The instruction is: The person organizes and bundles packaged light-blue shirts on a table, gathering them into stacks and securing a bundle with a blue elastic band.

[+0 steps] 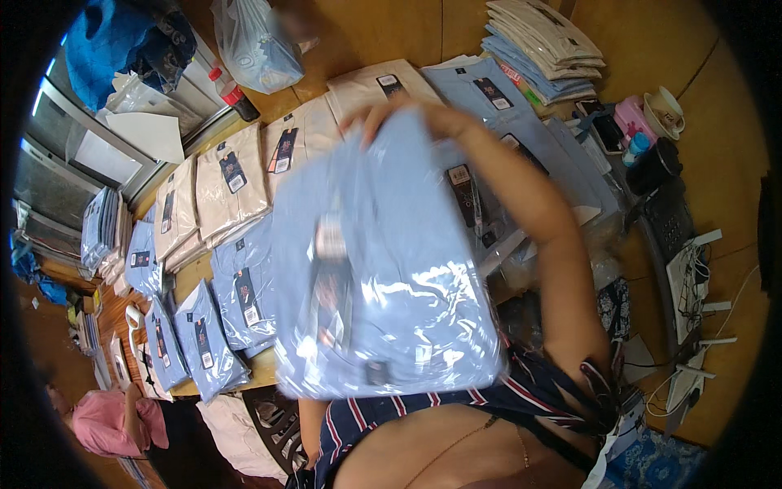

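Note:
My right hand (411, 121) grips the top edge of a folded light blue shirt (399, 236) in a clear plastic bag. The packed shirt is raised in front of me, tilted and smeared by motion, with a dark tag on its face. Low on the left, part of my left arm (310, 424) shows below the package; the hand itself is hidden behind it. On the table behind lie packed beige shirts (232, 175) in a row, with packed blue shirts (199, 326) in front of them. More blue shirts (460, 94) lie beyond my right hand.
Stacked beige and blue shirts (546, 49) stand at the back right, near a cup (664, 110) and a black mug (654, 167). A dark bottle (236, 99) and a white plastic bag (257, 49) are at the back left. A person in pink (118, 420) is at lower left.

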Demonstrator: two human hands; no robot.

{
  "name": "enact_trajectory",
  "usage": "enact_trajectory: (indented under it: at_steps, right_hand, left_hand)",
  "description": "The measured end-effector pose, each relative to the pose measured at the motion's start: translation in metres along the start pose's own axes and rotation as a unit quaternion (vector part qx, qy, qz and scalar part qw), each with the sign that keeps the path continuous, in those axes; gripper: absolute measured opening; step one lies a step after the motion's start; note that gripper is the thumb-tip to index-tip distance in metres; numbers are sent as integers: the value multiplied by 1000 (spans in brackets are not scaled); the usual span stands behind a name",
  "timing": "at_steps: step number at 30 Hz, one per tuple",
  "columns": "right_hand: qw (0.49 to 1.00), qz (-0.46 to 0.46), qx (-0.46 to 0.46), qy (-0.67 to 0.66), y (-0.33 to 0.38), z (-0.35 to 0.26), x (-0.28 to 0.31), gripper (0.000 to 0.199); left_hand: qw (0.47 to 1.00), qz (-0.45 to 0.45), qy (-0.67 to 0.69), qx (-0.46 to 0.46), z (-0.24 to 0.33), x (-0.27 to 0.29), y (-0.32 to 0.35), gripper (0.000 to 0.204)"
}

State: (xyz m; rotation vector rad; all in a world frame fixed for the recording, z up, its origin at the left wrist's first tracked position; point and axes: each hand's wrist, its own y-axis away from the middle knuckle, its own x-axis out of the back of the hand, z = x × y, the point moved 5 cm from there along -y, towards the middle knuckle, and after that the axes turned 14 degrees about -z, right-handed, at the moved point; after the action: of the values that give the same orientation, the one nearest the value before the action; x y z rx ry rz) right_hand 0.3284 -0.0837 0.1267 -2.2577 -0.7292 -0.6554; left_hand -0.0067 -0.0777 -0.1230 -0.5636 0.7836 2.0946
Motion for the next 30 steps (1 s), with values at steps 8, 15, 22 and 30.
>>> enact_trajectory:
  at_steps: [8,15,22,30]
  right_hand:
    - [603,-51,-737,301,194,112,13,58]
    - [606,167,-667,401,244,121,58,27]
    - [671,397,-386,493,187,-8,118,25]
    - [889,-147,-304,308,-3,-86,-116,39]
  left_hand:
    - [974,94,-207,-21,16,-31,-2,39]
    - [892,177,-413,-47,6,-32,-16,67]
    - [869,119,-437,-198,32,-66,-12,62]
    - [991,68,-87,-77,24,-54,-3,67]
